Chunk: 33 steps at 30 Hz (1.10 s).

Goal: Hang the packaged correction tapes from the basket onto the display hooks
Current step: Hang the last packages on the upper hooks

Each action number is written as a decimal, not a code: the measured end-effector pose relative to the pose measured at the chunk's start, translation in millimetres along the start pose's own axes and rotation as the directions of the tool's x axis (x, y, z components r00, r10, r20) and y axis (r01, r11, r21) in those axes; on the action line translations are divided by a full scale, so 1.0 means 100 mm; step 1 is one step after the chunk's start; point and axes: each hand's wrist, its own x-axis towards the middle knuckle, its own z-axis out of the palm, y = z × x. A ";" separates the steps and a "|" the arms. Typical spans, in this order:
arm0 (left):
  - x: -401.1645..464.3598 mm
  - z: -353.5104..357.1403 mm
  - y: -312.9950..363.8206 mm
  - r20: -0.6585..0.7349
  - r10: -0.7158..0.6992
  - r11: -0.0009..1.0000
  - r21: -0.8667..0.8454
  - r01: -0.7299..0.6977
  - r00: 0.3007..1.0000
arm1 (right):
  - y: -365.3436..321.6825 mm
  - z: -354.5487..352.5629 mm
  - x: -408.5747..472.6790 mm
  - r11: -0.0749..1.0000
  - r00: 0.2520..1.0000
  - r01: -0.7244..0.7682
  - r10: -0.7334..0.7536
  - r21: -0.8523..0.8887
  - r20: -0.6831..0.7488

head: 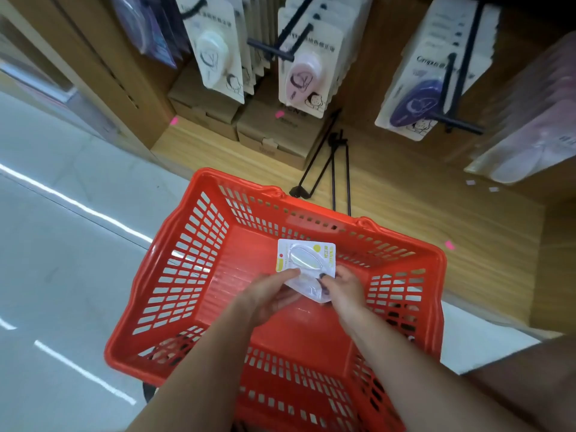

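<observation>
Reaching down into the red shopping basket, both hands meet over a small bunch of packaged correction tapes. Left hand has its thumb laid over the near left edge of the top card, fingers curled underneath, so that's a pinch on the stack. Right hand grips the right edge, a dark-painted thumbnail pressed on the card front. Top pack shows a white card with yellow marks and a clear blister; a second clear blister pokes out below it, between the two hands. How many packs are in the bunch, I cannot tell. They sit above the basket's red floor, toward its far half.

Up on the far side, black display hooks jut from the wooden shelving, loaded with carded correction tapes: a white one at left, a pink one in the middle, a purple one at right. Brown cardboard boxes sit on the wooden ledge beneath them, and loose black hooks lie just beyond the basket's far rim. Pale floor spreads to the left.
</observation>
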 end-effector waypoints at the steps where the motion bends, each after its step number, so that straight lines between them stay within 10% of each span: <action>1: -0.10 0.00 0.02 0.020 0.035 0.999 0.004 -0.035 0.999 | -0.02 -0.01 -0.10 1.000 1.000 0.013 -0.014 0.024 0.023; 17: -1.94 0.19 0.71 0.032 0.709 0.670 0.282 -0.687 0.705 | -0.73 -0.43 -1.54 0.898 0.924 0.216 -0.315 0.384 0.218; 25: -2.73 0.57 1.16 0.236 0.913 0.180 0.501 -0.847 0.334 | -1.24 -0.94 -1.97 0.856 0.874 0.395 -0.462 0.333 0.150; 33: -3.51 1.10 1.56 0.419 0.894 -0.073 0.483 -0.873 0.157 | -1.93 -1.56 -2.50 0.581 0.578 0.789 -0.812 0.199 0.078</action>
